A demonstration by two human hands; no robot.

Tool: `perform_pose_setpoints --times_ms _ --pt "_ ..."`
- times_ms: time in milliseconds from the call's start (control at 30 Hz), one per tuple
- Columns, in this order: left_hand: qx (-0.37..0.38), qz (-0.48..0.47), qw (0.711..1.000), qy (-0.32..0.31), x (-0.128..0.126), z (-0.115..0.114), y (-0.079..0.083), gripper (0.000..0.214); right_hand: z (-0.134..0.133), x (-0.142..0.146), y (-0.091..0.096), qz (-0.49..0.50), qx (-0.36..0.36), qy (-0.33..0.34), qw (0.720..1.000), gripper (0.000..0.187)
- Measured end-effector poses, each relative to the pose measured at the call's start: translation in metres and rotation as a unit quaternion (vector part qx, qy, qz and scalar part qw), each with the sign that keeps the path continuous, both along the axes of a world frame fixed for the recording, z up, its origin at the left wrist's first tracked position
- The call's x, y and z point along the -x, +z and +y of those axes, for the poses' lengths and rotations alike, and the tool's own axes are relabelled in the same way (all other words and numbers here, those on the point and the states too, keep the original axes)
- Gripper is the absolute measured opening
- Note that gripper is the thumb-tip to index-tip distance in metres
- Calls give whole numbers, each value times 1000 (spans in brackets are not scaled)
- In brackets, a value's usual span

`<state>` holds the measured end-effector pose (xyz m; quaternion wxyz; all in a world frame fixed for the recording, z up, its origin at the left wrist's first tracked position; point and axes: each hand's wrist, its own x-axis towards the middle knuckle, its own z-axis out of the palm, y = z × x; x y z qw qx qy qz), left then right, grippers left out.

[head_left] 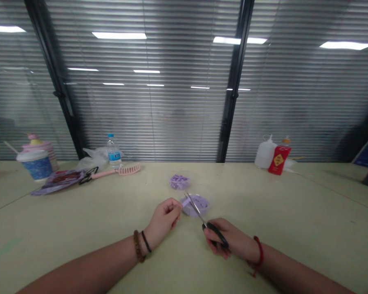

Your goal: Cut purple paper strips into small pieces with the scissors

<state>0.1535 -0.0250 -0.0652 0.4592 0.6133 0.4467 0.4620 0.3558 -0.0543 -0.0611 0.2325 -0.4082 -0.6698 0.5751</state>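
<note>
Two bare hands at work over a pale yellow-green surface (pixel 110 212). Left hand (pixel 163 217): fingers pinched together on one purple strip (pixel 185 202), which sticks out to the right over the near tub's left edge. Right hand (pixel 231 237): fingers clamped on the black handles of one pair of scissors (pixel 199 214), blades pointing up and left, slightly parted and meeting the strip; whether it lies fully between them cannot be told.

Two clear round tubs, both with purple contents. Near tub (pixel 190 212) just beyond the hands, under the blades; far tub (pixel 179 187) behind it, slightly left, heaped with small cut pieces, too many and too small to count.

Wrists: two bands on the left, one brown bracelet (pixel 138 246) and one thin black band (pixel 146 241); one red cord bracelet (pixel 259 250) on the right.

Far left of the surface: one blue paper cup (pixel 37 166) with a white lid, one purple packet (pixel 53 184), one black hair clip (pixel 87 176), one pink hairbrush (pixel 129 169), one blue-capped water bottle (pixel 114 156). Far right, side by side: one white squeeze bottle (pixel 264 155), one red bottle (pixel 278 160) with an orange cap.
</note>
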Motion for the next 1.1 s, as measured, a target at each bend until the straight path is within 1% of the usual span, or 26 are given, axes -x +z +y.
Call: perform_pose_setpoints --times_ms 167,400,500,600,733,867,933,1000,1100 --pt "-7 31 999 -19 -3 -4 -2 28 0 4 2 -5 13 -18 1000 52" --pt "-7 28 999 -34 -4 -4 -3 28 0 5 2 -14 10 -21 1000 51" --pt "-4 27 999 -36 -5 -5 -3 28 0 6 2 -16 6 -30 999 54" --pt "-3 31 999 -38 -4 -3 -4 28 0 5 2 -11 10 -55 998 58" --pt "9 38 999 -26 -1 1 -4 27 2 3 2 8 17 -78 997 55" --pt "24 10 1000 7 1 3 -2 24 3 0 3 26 16 -90 995 54" --pt "23 -13 999 23 1 3 -1 24 2 -1 3 41 19 -82 996 55" --pt "18 -32 999 33 1 2 0 24 2 -2 2 37 27 -56 997 55" --pt "11 -43 999 27 1 -1 1 25 0 -1 3 10 37 -24 999 54"
